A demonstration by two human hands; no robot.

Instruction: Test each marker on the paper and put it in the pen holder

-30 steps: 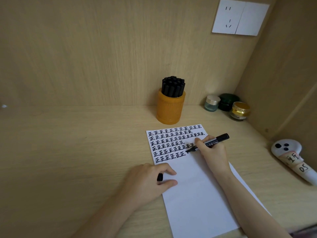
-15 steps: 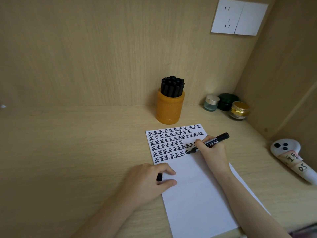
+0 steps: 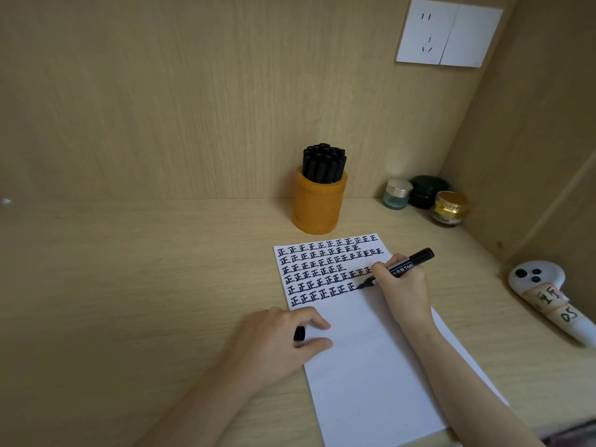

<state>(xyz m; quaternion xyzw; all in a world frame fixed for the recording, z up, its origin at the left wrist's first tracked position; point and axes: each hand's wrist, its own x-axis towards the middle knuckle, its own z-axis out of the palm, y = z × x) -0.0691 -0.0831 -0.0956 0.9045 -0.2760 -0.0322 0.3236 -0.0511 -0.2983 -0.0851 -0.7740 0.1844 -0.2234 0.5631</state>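
1. While my right hand (image 3: pixel 403 287) grips it, the black felt-tip marker with white print on its barrel (image 3: pixel 407 265) lies slanted. Its tip is down on the paper at the end of the second-lowest row of writing, and its rear end points toward the table's back right corner.
2. That hand holds it in a writing pinch, fingers curled round the barrel.
3. The white rectangular sheet of paper (image 3: pixel 371 366) lies flat and slightly turned, reaching from mid-table to the front edge. Rows of black characters (image 3: pixel 322 269) fill its far part, and the near part is blank.
4. My left hand (image 3: pixel 274 345) rests on the sheet's left edge. Its fingers are curled round a small black marker cap (image 3: pixel 299 333), of which I see only one end, between thumb and forefinger.
5. Just beyond the paper's far edge, near the table's back edge, the orange cylindrical pen holder (image 3: pixel 317 206) stands upright, packed with black markers standing on end (image 3: pixel 324 162).
6. Three small jars huddle in the back right corner: a clear glass jar with a silver lid (image 3: pixel 397 194), a dark green jar (image 3: pixel 427 191) and a gold-lidded jar (image 3: pixel 450 208).
7. Along the right edge lies a white handheld controller with black buttons and a taped handwritten label (image 3: pixel 545 293).
8. High on the wooden back wall sits a white socket-and-switch plate (image 3: pixel 448 32).
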